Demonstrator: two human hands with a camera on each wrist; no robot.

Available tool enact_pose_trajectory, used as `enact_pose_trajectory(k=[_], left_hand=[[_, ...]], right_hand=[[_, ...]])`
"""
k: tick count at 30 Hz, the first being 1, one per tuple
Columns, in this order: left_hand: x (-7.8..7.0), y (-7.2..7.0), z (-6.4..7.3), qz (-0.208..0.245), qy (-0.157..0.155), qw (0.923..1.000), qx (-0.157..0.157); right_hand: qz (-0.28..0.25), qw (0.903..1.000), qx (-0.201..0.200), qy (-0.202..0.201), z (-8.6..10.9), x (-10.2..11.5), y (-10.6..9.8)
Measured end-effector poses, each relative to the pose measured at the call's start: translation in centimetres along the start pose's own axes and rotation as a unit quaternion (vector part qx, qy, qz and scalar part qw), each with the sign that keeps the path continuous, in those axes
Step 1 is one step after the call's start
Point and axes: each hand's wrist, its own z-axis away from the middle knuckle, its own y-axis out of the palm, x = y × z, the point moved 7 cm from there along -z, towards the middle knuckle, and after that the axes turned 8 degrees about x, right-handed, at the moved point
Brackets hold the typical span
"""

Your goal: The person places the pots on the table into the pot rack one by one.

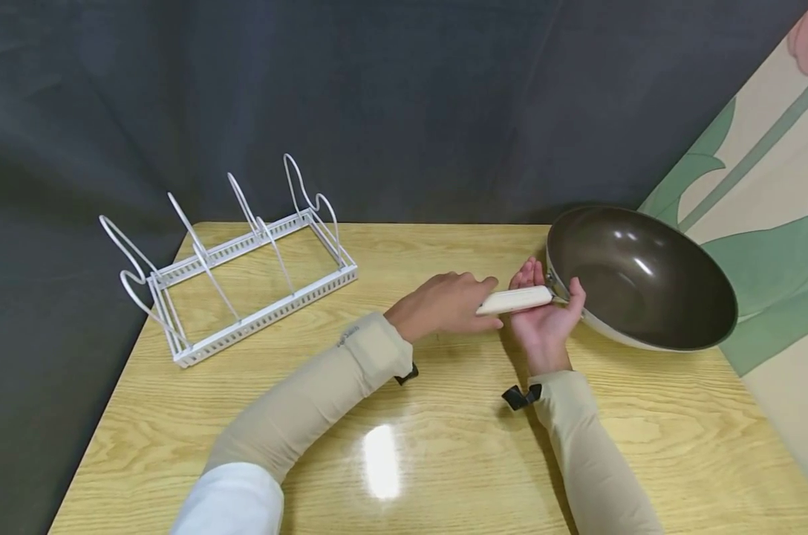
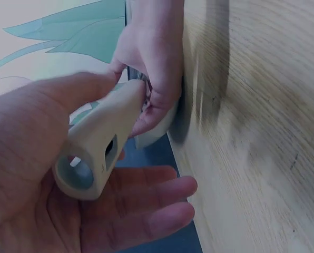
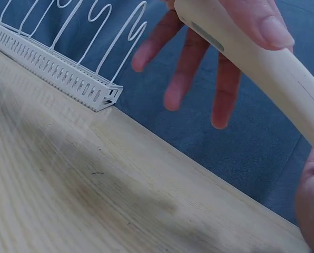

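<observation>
Brown-lined wok (image 1: pixel 638 275), at the right side of the bench (image 1: pixel 457 431), seems stiff and bowl-heavy, best held by its pale handle (image 1: pixel 519 299); right grip (image 1: pixel 544 327) clamps this near the bowl, left grip (image 1: pixel 444 306) touches the end, fingers apart
</observation>
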Motion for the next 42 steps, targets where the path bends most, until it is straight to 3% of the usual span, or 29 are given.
enact_pose_trajectory(k=[5,10,21,28,42], left_hand=[[-0.5,-0.1,-0.5,-0.020,-0.015,0.9997,-0.004],[-0.9,0.1,-1.0,-0.007,-0.029,0.9995,0.003],[-1.0,0.8,-1.7,0.022,-0.062,0.9975,0.024],[-1.4,1.1,-1.8,0.030,-0.056,0.9975,0.031],[-1.7,2.8,-1.5,-0.013,-0.084,0.9956,0.042]], right_hand=[[-0.010,0.9999,0.000,-0.011,-0.3,-0.1,-0.2],[-0.022,0.9995,0.006,-0.020,-0.4,-0.1,0.0],[0.007,0.9995,0.015,-0.026,-0.7,0.0,0.4],[0.009,0.9992,-0.009,-0.038,-0.5,0.2,0.4],[-0.041,0.9986,-0.031,0.012,0.0,-0.4,0.3]])
